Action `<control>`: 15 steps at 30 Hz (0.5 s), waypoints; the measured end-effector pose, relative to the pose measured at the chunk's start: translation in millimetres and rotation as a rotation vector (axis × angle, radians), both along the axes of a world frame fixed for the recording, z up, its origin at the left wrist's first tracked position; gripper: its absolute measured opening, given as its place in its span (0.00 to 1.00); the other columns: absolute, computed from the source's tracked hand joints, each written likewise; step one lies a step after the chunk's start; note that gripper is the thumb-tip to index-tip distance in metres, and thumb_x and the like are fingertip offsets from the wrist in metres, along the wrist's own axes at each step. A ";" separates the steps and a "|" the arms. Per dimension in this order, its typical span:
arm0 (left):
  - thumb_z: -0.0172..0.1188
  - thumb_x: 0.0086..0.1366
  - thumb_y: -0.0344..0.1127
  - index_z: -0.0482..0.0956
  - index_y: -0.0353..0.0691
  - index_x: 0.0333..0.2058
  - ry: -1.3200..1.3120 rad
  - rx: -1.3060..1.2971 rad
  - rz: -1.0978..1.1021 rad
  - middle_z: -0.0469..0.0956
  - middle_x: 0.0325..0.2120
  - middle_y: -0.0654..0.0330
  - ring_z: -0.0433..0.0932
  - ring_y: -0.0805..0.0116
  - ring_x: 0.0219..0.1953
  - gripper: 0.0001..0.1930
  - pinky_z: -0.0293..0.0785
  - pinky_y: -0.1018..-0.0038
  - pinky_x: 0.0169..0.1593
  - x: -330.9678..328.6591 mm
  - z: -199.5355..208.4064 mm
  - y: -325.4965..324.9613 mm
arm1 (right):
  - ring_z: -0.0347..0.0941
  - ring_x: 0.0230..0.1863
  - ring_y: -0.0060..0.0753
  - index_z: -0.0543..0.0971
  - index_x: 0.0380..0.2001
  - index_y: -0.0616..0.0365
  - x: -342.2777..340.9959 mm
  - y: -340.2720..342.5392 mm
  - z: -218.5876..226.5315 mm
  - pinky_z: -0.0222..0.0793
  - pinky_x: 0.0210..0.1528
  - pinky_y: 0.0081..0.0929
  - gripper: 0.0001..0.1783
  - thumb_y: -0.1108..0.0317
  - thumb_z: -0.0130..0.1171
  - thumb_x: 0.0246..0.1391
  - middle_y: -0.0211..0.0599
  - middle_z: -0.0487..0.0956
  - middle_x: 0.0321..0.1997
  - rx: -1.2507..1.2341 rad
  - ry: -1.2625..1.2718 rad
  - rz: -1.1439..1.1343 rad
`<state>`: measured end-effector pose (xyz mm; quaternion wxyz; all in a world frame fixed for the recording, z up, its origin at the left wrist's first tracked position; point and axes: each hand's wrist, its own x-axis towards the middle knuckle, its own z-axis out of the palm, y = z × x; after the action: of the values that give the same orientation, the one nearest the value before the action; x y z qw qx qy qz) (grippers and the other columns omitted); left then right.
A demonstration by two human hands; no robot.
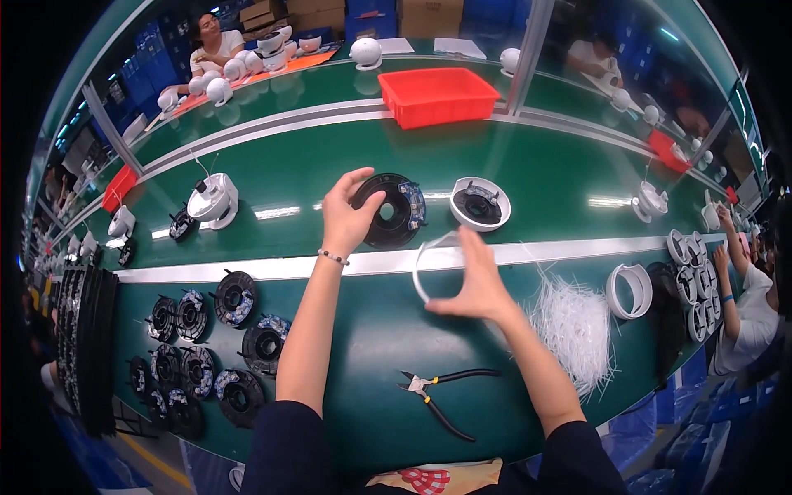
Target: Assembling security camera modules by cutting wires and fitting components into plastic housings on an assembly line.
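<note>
My left hand (pixel 351 216) grips the left edge of a round black base (pixel 401 229) with a hole in its middle and a blue circuit board on its right side. Held in my right hand (pixel 480 276) is a thin white ring (pixel 418 276), apart from the black base and nearer to me. Beyond this hand stands a white round housing (pixel 480 216) with a black part inside it. A pair of cutting pliers (pixel 425 386) with black and yellow handles lies opened on the green table between my forearms.
Several black round bases (pixel 198 371) with circuit boards lie at the left. Thin clear strips (pixel 573 330) are piled at the right, beside a white ring-shaped housing (pixel 629 291). A red bin (pixel 439 97) stands at the back. A white rail (pixel 363 264) crosses the table. People sit across and at the right.
</note>
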<state>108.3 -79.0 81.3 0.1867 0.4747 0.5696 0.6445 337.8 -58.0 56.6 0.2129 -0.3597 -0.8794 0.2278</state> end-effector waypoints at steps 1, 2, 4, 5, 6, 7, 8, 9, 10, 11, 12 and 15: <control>0.60 0.50 0.23 0.72 0.33 0.41 -0.021 0.009 -0.001 0.78 0.32 0.56 0.76 0.74 0.34 0.17 0.71 0.81 0.40 3.3 1.7 -3.9 | 0.49 0.62 0.49 0.46 0.59 0.68 0.3 4.6 1.4 0.46 0.62 0.37 0.66 0.52 0.72 0.18 0.54 0.52 0.61 -0.058 0.204 -0.051; 0.60 0.50 0.23 0.72 0.33 0.41 -0.023 0.007 -0.005 0.78 0.32 0.56 0.76 0.74 0.34 0.17 0.71 0.81 0.40 6.6 1.7 -6.8 | 0.49 0.63 0.43 0.45 0.60 0.67 -0.4 12.2 6.3 0.46 0.62 0.34 0.63 0.56 0.71 0.23 0.52 0.53 0.61 -0.361 0.531 0.018; 0.59 0.51 0.23 0.72 0.32 0.41 -0.144 0.047 -0.054 0.78 0.31 0.57 0.76 0.75 0.33 0.16 0.71 0.82 0.38 13.3 0.3 -12.9 | 0.48 0.64 0.40 0.44 0.60 0.67 -3.5 11.3 17.7 0.43 0.63 0.32 0.55 0.66 0.66 0.31 0.50 0.52 0.62 -0.677 0.931 0.078; 0.60 0.51 0.24 0.72 0.31 0.40 -0.151 0.054 -0.071 0.78 0.31 0.57 0.76 0.76 0.33 0.16 0.71 0.82 0.38 19.1 -2.1 -12.4 | 0.53 0.60 0.39 0.44 0.59 0.71 -10.3 11.7 17.6 0.49 0.60 0.30 0.58 0.63 0.70 0.30 0.52 0.55 0.59 -0.577 1.005 0.058; 0.60 0.51 0.24 0.72 0.31 0.40 -0.153 0.068 -0.080 0.78 0.31 0.57 0.76 0.76 0.33 0.15 0.71 0.82 0.38 25.3 -4.8 -10.8 | 0.53 0.60 0.40 0.45 0.58 0.73 -17.7 7.5 20.9 0.48 0.60 0.29 0.58 0.62 0.71 0.29 0.53 0.55 0.59 -0.520 1.004 0.015; 0.60 0.51 0.24 0.72 0.31 0.40 -0.153 0.084 -0.090 0.78 0.31 0.57 0.76 0.76 0.33 0.15 0.71 0.82 0.38 33.5 -5.7 -9.2 | 0.53 0.60 0.40 0.46 0.58 0.74 -24.6 12.4 11.1 0.48 0.60 0.29 0.59 0.60 0.71 0.29 0.54 0.55 0.59 -0.380 0.935 -0.014; 0.59 0.50 0.24 0.73 0.31 0.39 -0.153 0.086 -0.063 0.78 0.31 0.57 0.76 0.75 0.33 0.15 0.71 0.82 0.38 37.1 -8.1 -9.8 | 0.54 0.59 0.40 0.47 0.57 0.76 -35.6 6.7 15.0 0.48 0.60 0.30 0.59 0.59 0.72 0.28 0.54 0.56 0.58 -0.389 0.926 -0.001; 0.58 0.50 0.22 0.73 0.31 0.38 -0.199 0.119 -0.051 0.77 0.33 0.57 0.75 0.74 0.35 0.14 0.71 0.81 0.40 38.9 -18.7 -6.9 | 0.56 0.58 0.39 0.48 0.56 0.76 -45.8 -0.9 19.1 0.49 0.60 0.31 0.59 0.58 0.72 0.27 0.54 0.57 0.57 -0.434 0.972 0.026; 0.60 0.51 0.24 0.73 0.31 0.40 -0.200 0.098 0.007 0.76 0.33 0.59 0.74 0.76 0.34 0.15 0.71 0.81 0.40 48.6 -16.2 -10.3 | 0.55 0.58 0.42 0.48 0.56 0.75 -50.6 -4.1 22.1 0.50 0.59 0.34 0.60 0.57 0.72 0.26 0.55 0.56 0.57 -0.432 0.937 0.037; 0.58 0.52 0.24 0.73 0.32 0.38 -0.395 0.090 -0.026 0.76 0.34 0.59 0.74 0.73 0.36 0.13 0.70 0.78 0.42 51.2 -18.1 -8.5 | 0.57 0.57 0.38 0.47 0.58 0.71 -55.7 -1.3 8.9 0.55 0.57 0.30 0.57 0.61 0.71 0.30 0.52 0.57 0.56 -0.287 0.849 -0.022; 0.56 0.53 0.25 0.73 0.32 0.39 -0.638 0.097 -0.194 0.75 0.35 0.57 0.73 0.69 0.38 0.13 0.70 0.75 0.44 49.8 -20.3 -8.5 | 0.57 0.57 0.39 0.47 0.58 0.71 -56.9 -1.1 6.2 0.55 0.57 0.30 0.58 0.60 0.71 0.29 0.52 0.56 0.56 -0.222 0.824 -0.047; 0.44 0.54 0.41 0.69 0.32 0.45 -1.184 0.082 -0.766 0.72 0.43 0.50 0.70 0.56 0.46 0.23 0.63 0.60 0.53 34.7 -27.3 -15.6 | 0.40 0.63 0.56 0.46 0.57 0.73 -57.7 -8.5 18.6 0.42 0.62 0.42 0.62 0.51 0.71 0.26 0.64 0.46 0.61 -0.201 0.747 -0.072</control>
<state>143.0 -94.5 54.1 0.6609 0.2183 0.1405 0.7041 280.1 -66.5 75.2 0.4899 -0.3017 -0.7015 0.4207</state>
